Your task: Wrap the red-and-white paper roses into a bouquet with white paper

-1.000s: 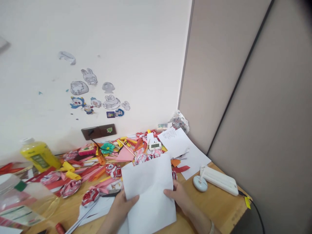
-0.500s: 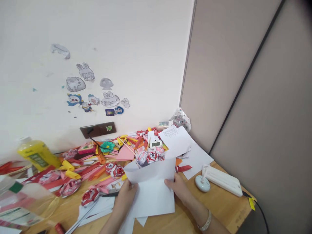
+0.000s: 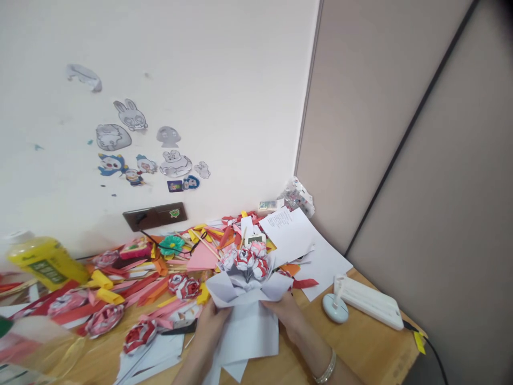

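Gripping the paper (image 3: 249, 334) from both sides, with the left hand (image 3: 211, 323) on the left edge and the right hand (image 3: 287, 314) on the right. Standing between the two hands, flared outward at the top in wide flaps and hanging down in front at the bottom. Framing four flowers (image 3: 245, 259) in red, pink and white, just above and between the thumbs, with thin stems running down into the fold.

Half closed on both sides, with thumbs set against the near face just under the flaps and with fingers mostly hidden behind. Cannot tell how tightly those fingers curl. Wearing a bracelet (image 3: 326, 368) on the right wrist.

Lying just left of the left hand, a dark tool (image 3: 179, 327); farther left, a loose rose (image 3: 139, 337). Resting well right of the right hand on the desk (image 3: 356, 345), a white device (image 3: 367, 302). Sitting behind the flowers, a timer (image 3: 255, 239).
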`<state>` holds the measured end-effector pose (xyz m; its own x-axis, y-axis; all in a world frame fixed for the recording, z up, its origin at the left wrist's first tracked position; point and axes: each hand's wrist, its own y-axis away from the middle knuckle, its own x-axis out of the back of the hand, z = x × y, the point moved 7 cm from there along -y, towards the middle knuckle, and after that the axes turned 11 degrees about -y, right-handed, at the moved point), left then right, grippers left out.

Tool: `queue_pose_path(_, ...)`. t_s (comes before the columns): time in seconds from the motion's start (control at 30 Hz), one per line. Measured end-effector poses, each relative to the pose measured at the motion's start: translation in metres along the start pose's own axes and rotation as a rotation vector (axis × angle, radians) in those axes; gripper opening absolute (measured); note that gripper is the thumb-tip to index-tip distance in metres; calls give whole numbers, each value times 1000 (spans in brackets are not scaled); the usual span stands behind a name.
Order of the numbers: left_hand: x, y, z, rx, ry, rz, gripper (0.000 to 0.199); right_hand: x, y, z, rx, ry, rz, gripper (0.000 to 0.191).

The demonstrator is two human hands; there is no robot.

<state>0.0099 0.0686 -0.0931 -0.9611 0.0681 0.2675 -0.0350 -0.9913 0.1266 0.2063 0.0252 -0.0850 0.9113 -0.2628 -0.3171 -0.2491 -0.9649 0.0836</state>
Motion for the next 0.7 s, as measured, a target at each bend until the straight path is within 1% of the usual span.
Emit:
queue_pose_path(0.1, 2, -1, 4, 56, 83, -94, 49, -3, 1, -5, -28, -17, -13, 53)
queue_pose_path(0.17, 5, -3, 12, 46, 102, -170, 53, 0, 2, -11, -60, 0, -6, 52)
queue_pose_path(0.23, 10, -5, 23, 5, 84, -211, 55, 5, 3, -19, -63, 42, 13, 51)
queue_pose_path(0.3, 16, -7, 31, -30, 51, -187, 53, 11, 3, -27, -23, 101, 53, 52)
queue_pose_path(0.37, 21, -9, 37, -45, -20, -134, 46, 14, 1, -31, 23, 148, 92, 54)
queue_pose_path(0.47, 21, -12, 39, -24, -188, -82, 35, 13, -5, -22, 37, 139, 107, 59)
queue_pose_path(0.53, 19, -14, 37, 2, -235, -50, 39, 12, -9, -12, 27, 91, 120, 66)
queue_pose_path(0.6, 16, -16, 33, 4, -197, -27, 51, 12, -13, -2, 18, 49, 137, 72)
queue_pose_path(0.67, 14, -18, 28, 0, -157, -32, 61, 12, -16, 4, 10, 32, 129, 75)
queue_pose_path(0.7, 12, -20, 26, -7, -144, -56, 61, 11, -16, 5, 9, 30, 114, 74)
